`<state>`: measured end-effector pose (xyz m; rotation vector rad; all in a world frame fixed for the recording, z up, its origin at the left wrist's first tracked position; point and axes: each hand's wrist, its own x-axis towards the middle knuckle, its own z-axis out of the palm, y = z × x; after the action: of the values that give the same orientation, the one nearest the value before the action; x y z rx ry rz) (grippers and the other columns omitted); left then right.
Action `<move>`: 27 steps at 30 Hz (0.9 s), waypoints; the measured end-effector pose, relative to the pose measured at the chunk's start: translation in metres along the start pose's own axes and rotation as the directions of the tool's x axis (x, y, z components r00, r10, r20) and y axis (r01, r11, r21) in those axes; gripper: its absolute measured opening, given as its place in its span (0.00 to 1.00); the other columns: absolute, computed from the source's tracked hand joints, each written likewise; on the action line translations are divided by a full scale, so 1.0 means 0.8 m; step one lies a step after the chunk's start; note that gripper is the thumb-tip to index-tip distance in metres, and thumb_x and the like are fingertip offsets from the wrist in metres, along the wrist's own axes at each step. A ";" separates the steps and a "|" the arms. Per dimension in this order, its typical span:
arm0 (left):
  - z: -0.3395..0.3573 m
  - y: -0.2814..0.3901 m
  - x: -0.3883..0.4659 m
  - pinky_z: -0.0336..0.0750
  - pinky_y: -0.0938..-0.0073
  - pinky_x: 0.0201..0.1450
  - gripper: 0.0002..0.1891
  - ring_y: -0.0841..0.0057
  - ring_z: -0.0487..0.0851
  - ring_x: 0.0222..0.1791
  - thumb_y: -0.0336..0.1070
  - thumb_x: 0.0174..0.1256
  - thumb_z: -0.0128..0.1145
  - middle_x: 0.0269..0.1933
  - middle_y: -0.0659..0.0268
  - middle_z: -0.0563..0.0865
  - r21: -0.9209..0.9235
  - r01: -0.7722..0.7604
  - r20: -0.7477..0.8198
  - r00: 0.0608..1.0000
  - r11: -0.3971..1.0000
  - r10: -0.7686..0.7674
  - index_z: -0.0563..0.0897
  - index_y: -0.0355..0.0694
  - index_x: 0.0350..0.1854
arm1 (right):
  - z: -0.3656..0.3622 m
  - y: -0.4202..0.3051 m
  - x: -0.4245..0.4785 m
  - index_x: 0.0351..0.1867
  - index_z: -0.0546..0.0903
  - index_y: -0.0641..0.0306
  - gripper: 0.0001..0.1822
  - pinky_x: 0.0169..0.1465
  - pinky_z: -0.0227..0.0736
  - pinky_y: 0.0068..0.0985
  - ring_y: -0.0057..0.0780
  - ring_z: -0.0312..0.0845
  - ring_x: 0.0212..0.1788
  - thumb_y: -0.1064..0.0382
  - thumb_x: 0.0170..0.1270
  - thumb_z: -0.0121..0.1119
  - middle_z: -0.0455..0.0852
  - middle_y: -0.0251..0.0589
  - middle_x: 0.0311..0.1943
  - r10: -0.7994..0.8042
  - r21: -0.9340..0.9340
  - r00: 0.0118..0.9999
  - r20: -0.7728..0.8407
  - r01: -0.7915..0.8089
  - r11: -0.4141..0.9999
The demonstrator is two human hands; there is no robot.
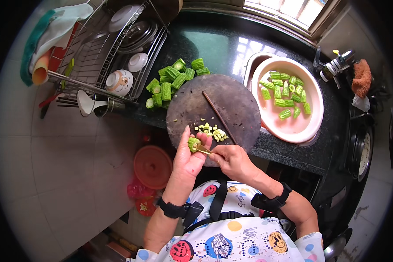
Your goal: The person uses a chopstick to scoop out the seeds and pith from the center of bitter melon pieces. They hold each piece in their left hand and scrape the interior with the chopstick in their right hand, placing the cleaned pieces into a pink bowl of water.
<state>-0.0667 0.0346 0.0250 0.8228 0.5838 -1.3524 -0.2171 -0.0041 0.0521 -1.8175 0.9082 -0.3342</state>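
Note:
My left hand (190, 156) is closed around a short piece of green bitter gourd (193, 144), its cut end facing right. In my right hand (230, 158) is a small metal tool (203, 149), its tip at the cut end of the gourd; its exact kind cannot be told. Both hands are over the near edge of a round, dark chopping board (190, 108). Pale scooped-out bits (219, 134) lie on the board, beside a brown chopstick (217, 114). Many gourd pieces (166, 91) are heaped behind the board's left side.
A pale basin (320, 108) at the right holds gourd pieces in water, over a sink (250, 69). A wire dish rack (165, 32) with bowls stands at the left. Below it is an orange-red round lid or bucket (153, 167). A faucet (317, 57) is beyond the basin.

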 end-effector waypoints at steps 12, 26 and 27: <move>-0.024 0.022 0.005 0.79 0.61 0.50 0.20 0.66 0.80 0.37 0.48 0.69 0.51 0.30 0.61 0.77 -0.274 0.015 -0.002 1.000 0.962 -0.016 0.71 0.32 0.32 | 0.005 -0.016 -0.021 0.25 0.72 0.64 0.05 0.23 0.72 0.37 0.45 0.78 0.19 0.69 0.54 0.57 0.79 0.47 0.17 -0.280 -0.402 0.957 -0.074 0.228 0.887; -0.010 -0.001 -0.016 0.82 0.62 0.47 0.12 0.71 0.83 0.34 0.42 0.62 0.62 0.29 0.65 0.81 0.017 -0.056 -0.064 0.996 0.998 0.057 0.74 0.40 0.30 | 0.006 -0.021 -0.028 0.26 0.73 0.65 0.04 0.24 0.74 0.34 0.43 0.80 0.21 0.71 0.50 0.57 0.80 0.45 0.19 -0.255 -0.531 0.967 -0.016 0.208 0.821; -0.009 -0.003 -0.016 0.82 0.63 0.46 0.12 0.71 0.83 0.34 0.42 0.61 0.63 0.29 0.66 0.82 0.048 -0.063 -0.083 0.994 0.997 0.067 0.74 0.41 0.30 | 0.005 -0.023 -0.031 0.26 0.73 0.65 0.05 0.24 0.74 0.33 0.42 0.80 0.21 0.71 0.49 0.57 0.80 0.45 0.19 -0.236 -0.542 0.972 -0.016 0.190 0.819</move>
<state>-0.0704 0.0481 0.0303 0.9317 0.5888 -1.2800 -0.2232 0.0197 0.0711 -2.4563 0.9151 -0.3153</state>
